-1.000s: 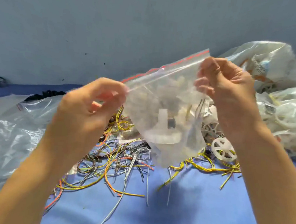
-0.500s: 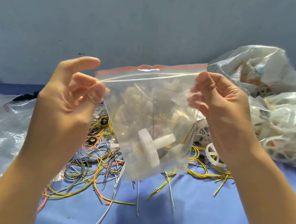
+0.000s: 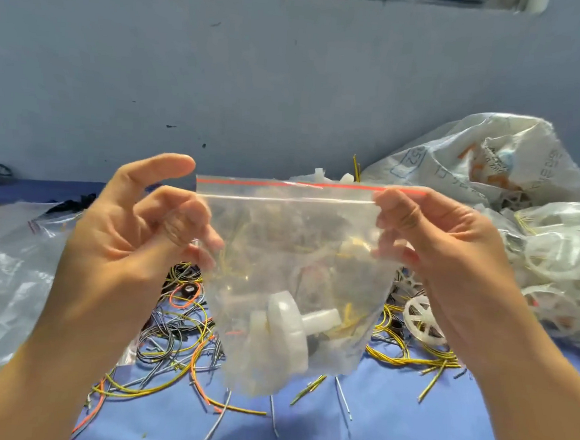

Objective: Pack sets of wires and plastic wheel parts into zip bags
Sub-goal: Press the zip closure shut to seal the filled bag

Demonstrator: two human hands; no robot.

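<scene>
Both hands are up above the tabletop (image 3: pixel 387 432) with the zip bag (image 3: pixel 291 233) stretched between them, its red-striped top edge level. The right hand (image 3: pixel 444 251) pinches the bag's upper corner on its side, thumb and forefinger closed on the plastic just under the stripe. The left hand (image 3: pixel 125 242) is half curled. Its forefinger is lifted clear and holds nothing, and the lower fingers are bent in against the bag's near edge; whether they really grip it I cannot tell, it is blurred there.

Inside the bag a white plastic wheel part (image 3: pixel 287 333) sits at the bottom, its stub pointing toward the right hand, with yellow strands around it. Below and between the hands loose wires (image 3: pixel 177 342) lie tangled on the blue cloth, grey, yellow and orange. Under the right hand lies a spoked wheel (image 3: pixel 424 320). Beyond the right hand are clear sacks of parts (image 3: pixel 560 259), and beyond the left hand crumpled plastic sheeting (image 3: pixel 7 268).
</scene>
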